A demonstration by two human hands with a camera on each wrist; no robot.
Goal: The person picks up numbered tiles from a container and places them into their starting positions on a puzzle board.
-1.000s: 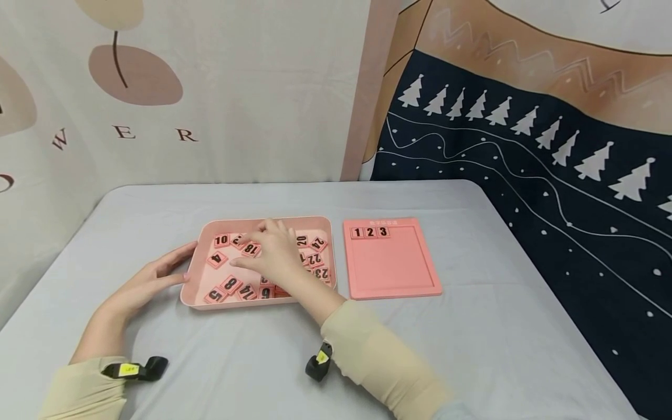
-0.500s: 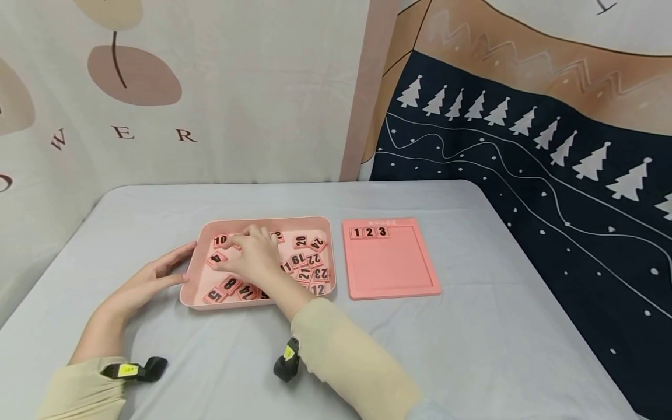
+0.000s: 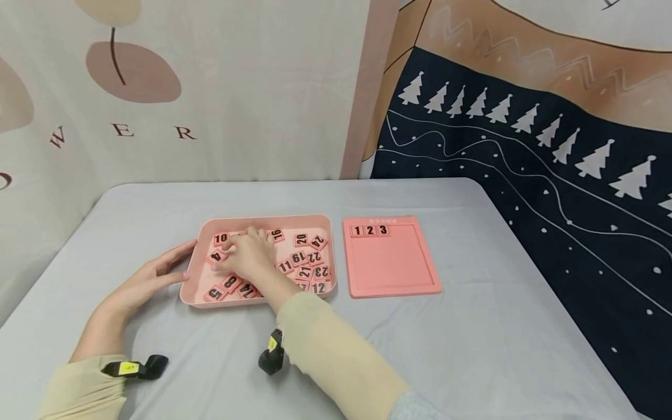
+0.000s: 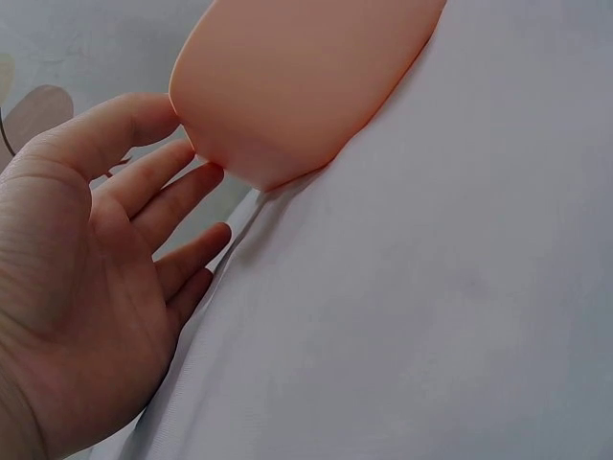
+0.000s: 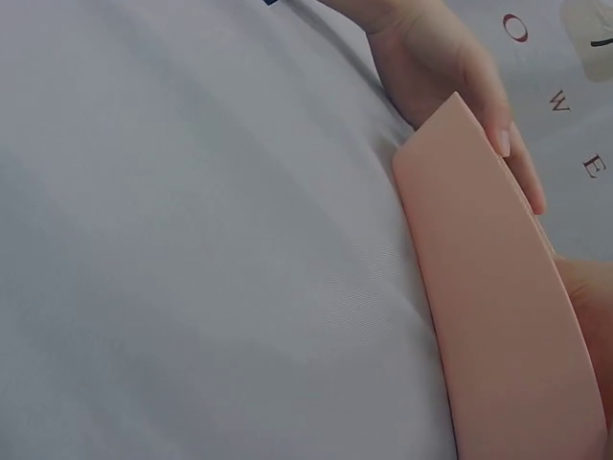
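Here, left hand [image 3: 149,280] loosely spread against tray [image 3: 199,279], right hand [image 3: 251,254] arched beside tile 4 [image 3: 216,256], hold unclear

Widest room toward the tabletop's [image 3: 499,344] right edge

The tray's [image 3: 199,282] left edge is barred by the left hand [image 3: 152,279], its left-centre by the right hand [image 3: 249,255]. Its right end can be reached from above. Between tray and board [image 3: 391,262], a narrow gap is left.

right fingers [image 3: 235,240] now farther left over the tray [image 3: 304,223], near tile 4 [image 3: 216,256]
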